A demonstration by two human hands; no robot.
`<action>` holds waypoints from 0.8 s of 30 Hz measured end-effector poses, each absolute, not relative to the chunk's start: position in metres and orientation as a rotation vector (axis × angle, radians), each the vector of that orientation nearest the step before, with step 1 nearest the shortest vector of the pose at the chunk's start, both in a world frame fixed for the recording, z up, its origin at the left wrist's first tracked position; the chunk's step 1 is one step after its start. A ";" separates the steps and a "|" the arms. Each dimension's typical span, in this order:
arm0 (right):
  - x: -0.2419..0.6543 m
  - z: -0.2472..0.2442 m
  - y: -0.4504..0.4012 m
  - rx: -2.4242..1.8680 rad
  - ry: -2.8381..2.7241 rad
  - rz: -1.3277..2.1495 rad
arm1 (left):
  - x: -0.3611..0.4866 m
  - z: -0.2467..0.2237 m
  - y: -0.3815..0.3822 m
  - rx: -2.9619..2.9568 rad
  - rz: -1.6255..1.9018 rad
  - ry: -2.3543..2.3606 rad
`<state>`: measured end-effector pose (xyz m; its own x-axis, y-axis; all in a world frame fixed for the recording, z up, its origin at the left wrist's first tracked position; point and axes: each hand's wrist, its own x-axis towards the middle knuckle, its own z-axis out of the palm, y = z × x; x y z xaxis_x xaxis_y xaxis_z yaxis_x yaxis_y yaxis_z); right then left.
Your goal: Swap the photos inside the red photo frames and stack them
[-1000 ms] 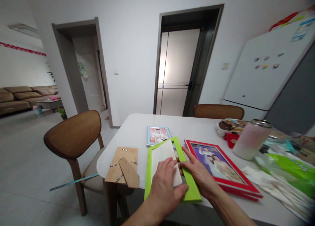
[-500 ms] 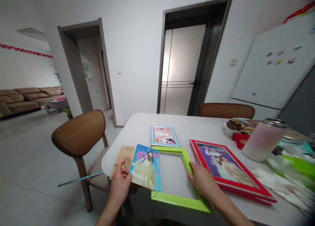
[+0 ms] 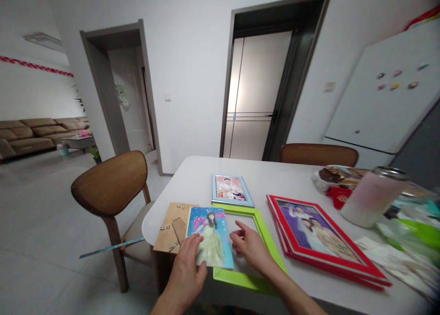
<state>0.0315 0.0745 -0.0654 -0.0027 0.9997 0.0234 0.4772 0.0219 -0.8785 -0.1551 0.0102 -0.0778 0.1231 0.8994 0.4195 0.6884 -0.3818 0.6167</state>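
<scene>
A photo print [image 3: 212, 246] of a person in a pale yellow-green dress lies over the left part of a lime-green picture frame [image 3: 266, 235]. My left hand [image 3: 187, 267] rests on the print's lower left, fingers stretched and thumb apart. Above the frame's opening, my right hand [image 3: 250, 248] is at the print's right edge, index finger extended and the others partly bent. Whether it touches the print is hard to tell. A brown backing board [image 3: 168, 235] with metal clips and a stand lies left of the print, partly beneath it.
A small light-blue framed photo [image 3: 229, 189] lies behind the green frame. Stacked red frames [image 3: 325, 235] lie to the right, near a pink-white bottle [image 3: 373, 198] and plastic bags [image 3: 412, 232]. A wooden chair [image 3: 110, 184] stands at the left, a patterned strip [image 3: 110, 247] across its seat.
My right hand has let go of the green frame's right side and moved left to the print. The left hand has shifted right onto the print, which has moved right and straightened.
</scene>
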 end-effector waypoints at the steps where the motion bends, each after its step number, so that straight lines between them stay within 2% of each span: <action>1: 0.021 -0.066 0.076 -1.484 -1.470 1.085 | -0.150 -0.078 0.009 2.164 1.082 1.515; 4: 0.000 -0.055 0.075 -1.231 -1.237 1.453 | -0.137 -0.076 0.013 2.219 1.011 1.454; 6: -0.006 -0.038 0.072 -1.115 -1.182 1.490 | -0.130 -0.070 0.019 2.206 1.040 1.459; 10: -0.002 -0.012 0.061 -1.023 -1.203 1.349 | -0.114 -0.049 0.028 1.953 1.386 1.366; 14: 0.013 -0.028 0.056 -1.199 -1.033 1.322 | -0.090 -0.035 0.026 1.276 1.612 1.239; 19: 0.047 -0.049 0.062 -1.211 -0.961 1.324 | -0.078 -0.047 0.030 1.014 1.528 1.114; 24: 0.083 -0.050 0.078 -1.492 -1.222 1.073 | -0.091 -0.067 0.037 1.295 1.300 1.327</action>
<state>0.0834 0.0782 -0.0500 0.1345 0.9878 -0.0788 0.2055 -0.1055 -0.9730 -0.0913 0.0372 -0.0674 -0.1033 0.9908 0.0875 0.1077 -0.0763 0.9912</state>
